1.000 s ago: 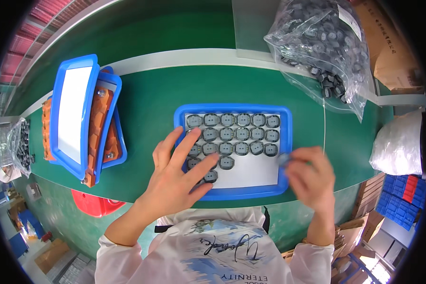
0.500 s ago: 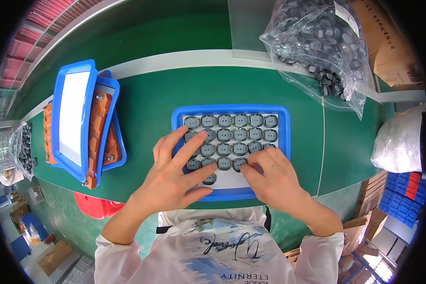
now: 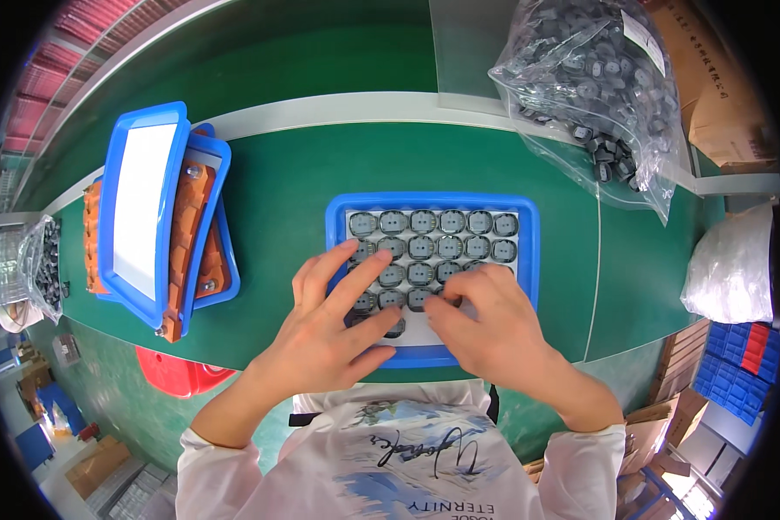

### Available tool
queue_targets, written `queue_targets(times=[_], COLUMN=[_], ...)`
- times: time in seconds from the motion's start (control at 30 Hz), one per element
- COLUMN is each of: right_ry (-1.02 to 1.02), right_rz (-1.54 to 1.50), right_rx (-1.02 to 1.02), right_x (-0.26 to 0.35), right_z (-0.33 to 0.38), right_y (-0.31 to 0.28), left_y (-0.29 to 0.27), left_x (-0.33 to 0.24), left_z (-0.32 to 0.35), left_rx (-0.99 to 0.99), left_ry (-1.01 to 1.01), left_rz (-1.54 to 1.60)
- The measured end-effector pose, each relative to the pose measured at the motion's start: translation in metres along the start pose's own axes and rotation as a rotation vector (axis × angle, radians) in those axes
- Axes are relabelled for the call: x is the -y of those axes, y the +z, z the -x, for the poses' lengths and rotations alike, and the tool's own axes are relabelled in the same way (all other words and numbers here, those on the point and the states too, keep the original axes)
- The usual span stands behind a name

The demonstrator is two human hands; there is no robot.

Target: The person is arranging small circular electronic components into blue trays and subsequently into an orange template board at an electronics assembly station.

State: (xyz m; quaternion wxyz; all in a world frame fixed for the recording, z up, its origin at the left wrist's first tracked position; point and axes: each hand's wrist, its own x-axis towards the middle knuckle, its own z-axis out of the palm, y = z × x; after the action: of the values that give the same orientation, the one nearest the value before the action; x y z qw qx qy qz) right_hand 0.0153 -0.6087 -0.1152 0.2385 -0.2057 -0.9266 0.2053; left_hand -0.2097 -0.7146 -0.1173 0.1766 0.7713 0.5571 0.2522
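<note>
A blue-rimmed tray (image 3: 433, 201) with a white base lies on the green table, filled with rows of small rounded grey plastic parts (image 3: 421, 248). Over its left side, my left hand (image 3: 321, 334) is open with fingers spread, fingertips resting among the parts and the forefinger near the lower rows. At the lower right of the tray, my right hand (image 3: 498, 325) is closed, thumb and fingertips drawn together beside a part in a lower row. Whatever lies between those fingertips is hidden, and the hand covers the parts behind it.
At the left, blue trays (image 3: 175, 217) are stacked with orange-brown fixtures (image 3: 191, 204). A clear bag of dark plastic parts (image 3: 611, 95) sits at the back right, near a cardboard box (image 3: 728, 113). Below the table's edge shows a red stool-like object (image 3: 178, 373).
My right hand has moved left along the lower rows of the tray. My left hand stays over the left side. The whole view has shifted slightly.
</note>
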Motion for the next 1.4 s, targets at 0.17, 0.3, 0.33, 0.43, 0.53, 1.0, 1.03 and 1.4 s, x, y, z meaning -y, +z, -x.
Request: queue_targets(times=[0.17,0.3,0.33,0.43,0.53,1.0,1.03,1.4], right_ry=[-0.089,-0.052,-0.002,0.201,0.522,0.453,0.503,0.657], right_rz=[-0.039,-0.020,-0.042,-0.057,-0.013,0.434,0.391,0.409], right_rx=[0.101,0.022,-0.055,-0.249,-0.305,-0.299,-0.317,-0.422], right_x=[-0.003,-0.013,-0.018,-0.051,-0.100,-0.176,-0.175,-0.126], right_z=[-0.028,-0.041,-0.042,-0.041,-0.038,-0.028,-0.013,0.082], right_y=[0.011,0.009,0.003,-0.026,-0.061,-0.050,-0.054,-0.063], left_y=[0.009,0.015,0.014,0.015,0.004,0.074,0.076,0.102], left_x=[-0.002,-0.011,-0.011,-0.010,-0.007,0.033,0.035,-0.031], left_z=[0.006,0.000,0.000,-0.002,-0.008,-0.286,-0.289,-0.265], left_rx=[-0.067,-0.108,-0.094,-0.067,-0.012,-0.387,-0.374,0.272], left_ry=[0.014,-0.011,-0.010,0.018,0.019,0.064,0.016,0.146], left_rz=[-0.013,-0.014,-0.033,-0.068,-0.009,-0.309,-0.349,-0.060])
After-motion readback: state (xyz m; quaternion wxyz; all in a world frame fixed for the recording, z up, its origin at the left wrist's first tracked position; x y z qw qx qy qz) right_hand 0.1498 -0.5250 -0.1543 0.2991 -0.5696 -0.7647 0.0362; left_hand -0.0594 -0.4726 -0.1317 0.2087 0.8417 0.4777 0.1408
